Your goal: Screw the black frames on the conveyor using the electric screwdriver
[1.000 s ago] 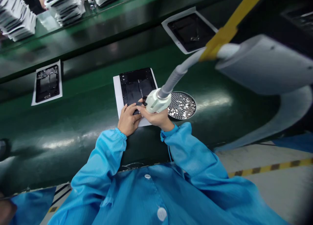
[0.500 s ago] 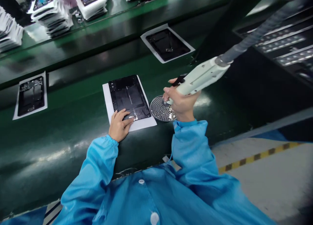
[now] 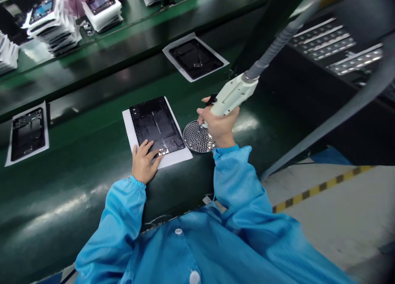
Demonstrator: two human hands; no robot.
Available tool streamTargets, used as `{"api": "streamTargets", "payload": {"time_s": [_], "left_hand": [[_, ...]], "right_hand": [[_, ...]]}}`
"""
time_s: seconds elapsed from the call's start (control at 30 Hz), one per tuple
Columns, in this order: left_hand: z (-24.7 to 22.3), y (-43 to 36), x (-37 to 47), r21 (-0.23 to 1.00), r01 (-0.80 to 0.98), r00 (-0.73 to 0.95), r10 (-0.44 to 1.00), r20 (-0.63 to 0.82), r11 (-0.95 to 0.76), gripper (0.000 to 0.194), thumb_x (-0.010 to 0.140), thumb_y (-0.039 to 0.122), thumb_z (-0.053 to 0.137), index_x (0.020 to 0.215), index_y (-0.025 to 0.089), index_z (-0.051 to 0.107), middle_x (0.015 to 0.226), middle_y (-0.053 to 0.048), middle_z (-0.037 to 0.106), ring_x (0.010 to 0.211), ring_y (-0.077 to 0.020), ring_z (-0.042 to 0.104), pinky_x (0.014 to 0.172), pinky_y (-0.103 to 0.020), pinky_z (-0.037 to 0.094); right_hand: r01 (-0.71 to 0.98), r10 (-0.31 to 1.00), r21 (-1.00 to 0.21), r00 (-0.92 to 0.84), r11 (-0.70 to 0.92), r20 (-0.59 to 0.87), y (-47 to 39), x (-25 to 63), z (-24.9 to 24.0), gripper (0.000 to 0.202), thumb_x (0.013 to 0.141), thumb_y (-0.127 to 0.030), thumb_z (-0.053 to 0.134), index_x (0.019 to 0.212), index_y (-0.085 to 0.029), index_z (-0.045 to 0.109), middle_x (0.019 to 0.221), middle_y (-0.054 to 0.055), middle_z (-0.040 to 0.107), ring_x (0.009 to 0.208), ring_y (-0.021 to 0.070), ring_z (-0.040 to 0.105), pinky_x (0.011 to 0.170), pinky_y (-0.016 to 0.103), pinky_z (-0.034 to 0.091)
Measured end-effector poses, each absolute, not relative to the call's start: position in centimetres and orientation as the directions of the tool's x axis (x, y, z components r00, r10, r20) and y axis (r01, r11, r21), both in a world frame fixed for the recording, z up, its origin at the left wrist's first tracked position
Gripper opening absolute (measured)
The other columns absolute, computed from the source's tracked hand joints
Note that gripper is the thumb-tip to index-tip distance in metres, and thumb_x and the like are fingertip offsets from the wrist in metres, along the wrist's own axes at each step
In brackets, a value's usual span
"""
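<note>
My right hand [image 3: 220, 125] is wrapped round a pale electric screwdriver [image 3: 236, 94] with a grey cable sleeve at its top end. Its tip points down at a round metal screw tray [image 3: 197, 138] full of small holes; whether the tip touches the tray is hidden by my fingers. To the left lies a black tablet housing [image 3: 159, 125] on a white sheet [image 3: 128, 127]. My left hand [image 3: 145, 162] rests on the housing's near edge, fingers spread, beside a small silvery circuit board [image 3: 163, 151].
More tablet housings lie on white sheets at the left [image 3: 28, 133] and further back [image 3: 196, 58]. Stacks of housings [image 3: 52, 24] stand on the raised shelf, with a person in pink behind. Strips with rows of small parts [image 3: 327, 41] are at the right.
The whole view has shifted, so the bench things appear further left. My left fingers have spread a little around the small board. The screwdriver stays in my right hand over the screw tray.
</note>
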State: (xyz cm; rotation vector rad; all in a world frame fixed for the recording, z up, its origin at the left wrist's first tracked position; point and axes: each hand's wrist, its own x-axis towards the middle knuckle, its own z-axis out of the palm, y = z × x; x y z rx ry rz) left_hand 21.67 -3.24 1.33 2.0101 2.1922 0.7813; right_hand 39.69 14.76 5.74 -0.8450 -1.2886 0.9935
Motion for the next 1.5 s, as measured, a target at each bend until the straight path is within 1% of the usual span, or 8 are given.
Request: {"api": "streamTargets", "payload": {"time_s": [0.27, 0.5, 0.67, 0.73, 0.83, 0.97, 1.13, 1.5], "left_hand": [[1.2, -3.3, 21.5, 0.410, 0.912, -0.132, 0.942, 0.308, -0.006, 0.020, 0.087, 0.035, 0.062, 0.099, 0.022, 0.073, 0.129, -0.012, 0.062, 0.128, -0.0316, 0.050, 0.109, -0.061, 0.030], [1.2, -3.2, 21.6, 0.404, 0.915, -0.144, 0.937, 0.317, 0.004, 0.020, 0.086, 0.036, 0.064, 0.098, 0.021, 0.072, 0.127, -0.012, 0.063, 0.127, -0.0307, 0.052, 0.109, -0.060, 0.031], [0.7, -3.0, 21.7, 0.411, 0.910, -0.202, 0.919, 0.338, 0.049, 0.027, 0.083, 0.039, 0.068, 0.101, 0.019, 0.070, 0.129, -0.014, 0.062, 0.126, -0.0299, 0.053, 0.108, -0.055, 0.035], [0.6, -3.0, 21.7, 0.418, 0.906, -0.220, 0.922, 0.320, 0.071, 0.030, 0.082, 0.041, 0.068, 0.102, 0.019, 0.070, 0.131, -0.014, 0.060, 0.127, -0.0301, 0.052, 0.109, -0.055, 0.035], [0.7, -3.0, 21.7, 0.428, 0.900, -0.214, 0.939, 0.269, 0.083, 0.036, 0.080, 0.045, 0.070, 0.106, 0.020, 0.069, 0.133, -0.014, 0.059, 0.130, -0.0312, 0.050, 0.109, -0.056, 0.034], [1.2, -2.9, 21.7, 0.442, 0.894, -0.190, 0.957, 0.221, 0.076, 0.047, 0.075, 0.048, 0.074, 0.112, 0.021, 0.067, 0.134, -0.013, 0.059, 0.131, -0.0327, 0.047, 0.109, -0.057, 0.034], [1.6, -2.9, 21.8, 0.463, 0.882, -0.188, 0.967, 0.173, 0.089, 0.044, 0.076, 0.046, 0.073, 0.113, 0.023, 0.067, 0.134, -0.011, 0.059, 0.132, -0.0323, 0.046, 0.110, -0.057, 0.032], [1.4, -3.0, 21.7, 0.502, 0.860, -0.175, 0.977, 0.123, 0.091, 0.044, 0.080, 0.038, 0.069, 0.121, 0.023, 0.062, 0.139, -0.009, 0.054, 0.137, -0.0310, 0.039, 0.113, -0.057, 0.027]], "right_hand": [[-0.060, 0.928, -0.926, -0.011, 0.372, 0.373, 14.7, 39.6, 5.6, 0.017, 0.065, -0.027, 0.076, 0.075, -0.024, 0.062, 0.042, -0.009, 0.053, 0.036, 0.0116, 0.050, 0.045, 0.033, 0.049], [-0.045, 0.932, -0.932, -0.026, 0.361, 0.362, 14.7, 39.8, 5.6, 0.016, 0.067, -0.022, 0.073, 0.078, -0.023, 0.062, 0.044, -0.008, 0.053, 0.038, 0.0119, 0.050, 0.050, 0.035, 0.052], [-0.188, 0.931, -0.915, -0.001, 0.357, 0.364, 12.6, 38.4, 6.8, 0.019, 0.065, -0.023, 0.073, 0.079, -0.024, 0.061, 0.042, -0.008, 0.052, 0.035, 0.0119, 0.048, 0.043, 0.031, 0.047], [-0.261, 0.935, -0.912, -0.078, 0.317, 0.347, 10.8, 37.1, 7.4, 0.020, 0.065, -0.021, 0.071, 0.082, -0.023, 0.061, 0.043, -0.008, 0.054, 0.036, 0.0120, 0.050, 0.043, 0.030, 0.047], [-0.216, 0.928, -0.954, -0.265, 0.207, 0.261, 8.1, 34.8, 7.7, 0.020, 0.067, -0.024, 0.070, 0.084, -0.021, 0.061, 0.046, -0.008, 0.056, 0.039, 0.0112, 0.052, 0.047, 0.029, 0.049], [-0.200, 0.898, -0.971, -0.390, 0.134, 0.204, 6.1, 32.5, 6.9, 0.019, 0.066, -0.025, 0.070, 0.083, -0.019, 0.062, 0.051, -0.006, 0.056, 0.045, 0.0112, 0.054, 0.051, 0.030, 0.052], [-0.146, 0.880, -0.982, -0.441, 0.122, 0.175, 5.7, 32.0, 6.1, 0.022, 0.066, -0.031, 0.073, 0.080, -0.019, 0.061, 0.053, -0.005, 0.056, 0.047, 0.0115, 0.054, 0.056, 0.032, 0.054], [-0.136, 0.841, -0.979, -0.503, 0.150, 0.199, 5.1, 32.1, 4.6, 0.022, 0.066, -0.028, 0.073, 0.083, -0.021, 0.061, 0.058, -0.001, 0.059, 0.060, 0.0165, 0.062, 0.059, 0.032, 0.057]]}}
